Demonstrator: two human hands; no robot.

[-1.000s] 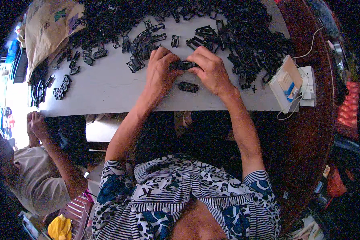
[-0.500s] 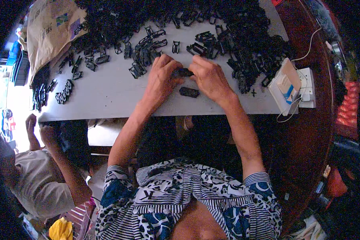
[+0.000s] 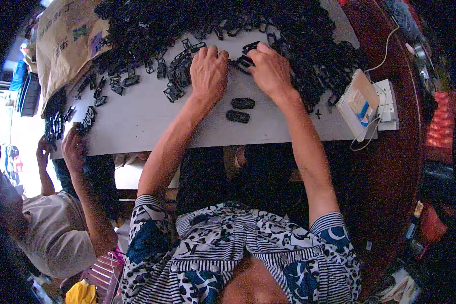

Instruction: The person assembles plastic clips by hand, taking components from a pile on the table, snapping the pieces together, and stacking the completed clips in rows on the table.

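Two oblong black plastic pieces, an upper one (image 3: 242, 103) and a lower one (image 3: 237, 116), lie one behind the other on the pale table before me. My left hand (image 3: 209, 73) is beyond them, fingers curled down beside a small heap of black plastic frames (image 3: 179, 73); its fingertips are hidden, so what they hold does not show. My right hand (image 3: 271, 71) reaches to the other heap, its thumb and fingers closed on a black plastic part (image 3: 244, 62) at that heap's edge.
A great pile of black parts (image 3: 157, 30) covers the far side of the table. Left stands a brown paper bag (image 3: 61, 45). At right lie a notepad (image 3: 358, 101) and a white power strip (image 3: 388, 104) with cords. A co-worker's hand (image 3: 73, 147) touches a row of parts at left.
Both hands have moved away from me to the heaps. The piece they held between them now lies on the table behind the other one. The co-worker's hand has risen to the table edge.
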